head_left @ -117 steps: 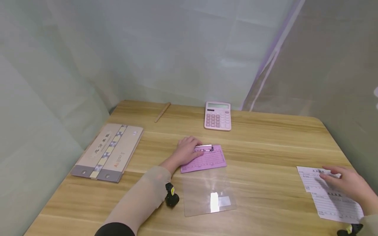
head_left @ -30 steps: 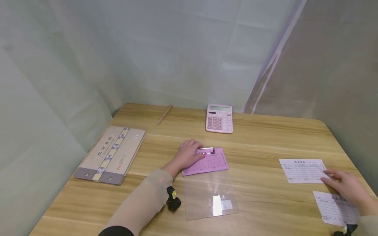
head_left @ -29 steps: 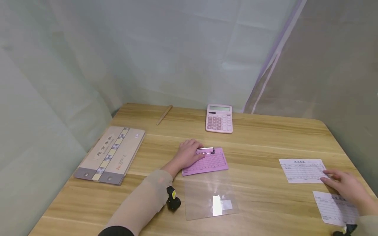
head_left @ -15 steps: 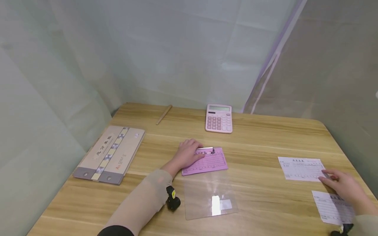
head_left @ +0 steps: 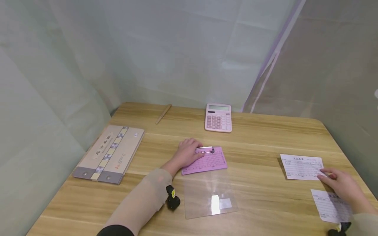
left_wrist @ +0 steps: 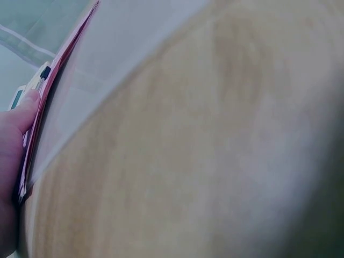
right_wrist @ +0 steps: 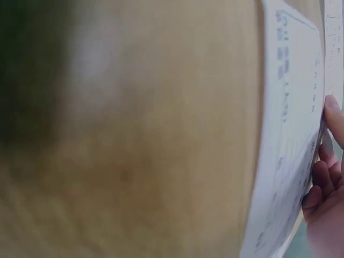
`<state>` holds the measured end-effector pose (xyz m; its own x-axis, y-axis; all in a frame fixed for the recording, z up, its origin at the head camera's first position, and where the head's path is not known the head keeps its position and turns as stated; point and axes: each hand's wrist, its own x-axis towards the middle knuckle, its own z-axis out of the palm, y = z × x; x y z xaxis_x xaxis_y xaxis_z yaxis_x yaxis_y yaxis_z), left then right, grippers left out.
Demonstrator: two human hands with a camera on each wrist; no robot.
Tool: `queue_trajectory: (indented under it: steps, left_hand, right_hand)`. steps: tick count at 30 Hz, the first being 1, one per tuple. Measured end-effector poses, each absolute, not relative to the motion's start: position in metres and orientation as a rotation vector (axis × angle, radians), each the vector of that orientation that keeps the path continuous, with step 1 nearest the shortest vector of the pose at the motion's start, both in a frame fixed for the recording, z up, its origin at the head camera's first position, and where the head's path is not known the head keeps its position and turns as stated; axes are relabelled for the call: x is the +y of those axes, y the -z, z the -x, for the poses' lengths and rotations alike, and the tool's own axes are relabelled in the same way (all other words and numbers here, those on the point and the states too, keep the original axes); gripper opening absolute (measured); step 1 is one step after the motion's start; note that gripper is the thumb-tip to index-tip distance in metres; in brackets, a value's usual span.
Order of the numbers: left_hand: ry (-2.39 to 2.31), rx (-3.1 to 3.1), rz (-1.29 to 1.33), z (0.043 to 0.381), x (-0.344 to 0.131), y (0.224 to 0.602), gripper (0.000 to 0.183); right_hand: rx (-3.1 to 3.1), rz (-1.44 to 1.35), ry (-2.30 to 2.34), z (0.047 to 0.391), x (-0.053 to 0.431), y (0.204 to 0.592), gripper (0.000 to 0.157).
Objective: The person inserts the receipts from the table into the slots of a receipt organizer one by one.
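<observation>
Soft light is filling the head view, glare is whitening part of the clear sheet (head_left: 203,196), and shadow is covering the near-right slip (head_left: 328,205). Both wrist views are blurring the counter (right_wrist: 177,134), one side lying dark.

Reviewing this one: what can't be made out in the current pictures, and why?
- Left end of the clip, and whether the left fingers grip it: head view, hidden by the left hand.
- Upper right corner of the lower white slip: head view, behind the right hand.
- Fine print on the upper white slip: head view, too small.
- Rest of the left hand: left wrist view, cut by the left edge.
</observation>
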<state>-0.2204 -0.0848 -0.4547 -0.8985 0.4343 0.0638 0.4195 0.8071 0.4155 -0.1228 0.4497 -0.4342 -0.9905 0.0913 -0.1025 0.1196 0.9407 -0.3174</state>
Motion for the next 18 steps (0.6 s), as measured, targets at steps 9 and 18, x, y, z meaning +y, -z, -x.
queue_trajectory:
  steps: [9, 18]
  left_hand:
    - [-0.664, 2.957, -0.704, 0.2212, -0.0847, 0.4558, 0.043]
    - [-0.667, 2.963, -0.708, 0.2205, -0.0851, 0.4564, 0.042]
  right_hand:
    - [2.96, -0.254, 0.493, 0.1252, 0.4495, 0.4306, 0.068]
    - [2.899, -0.369, 0.608, 0.1257, 0.4507, 0.4314, 0.082]
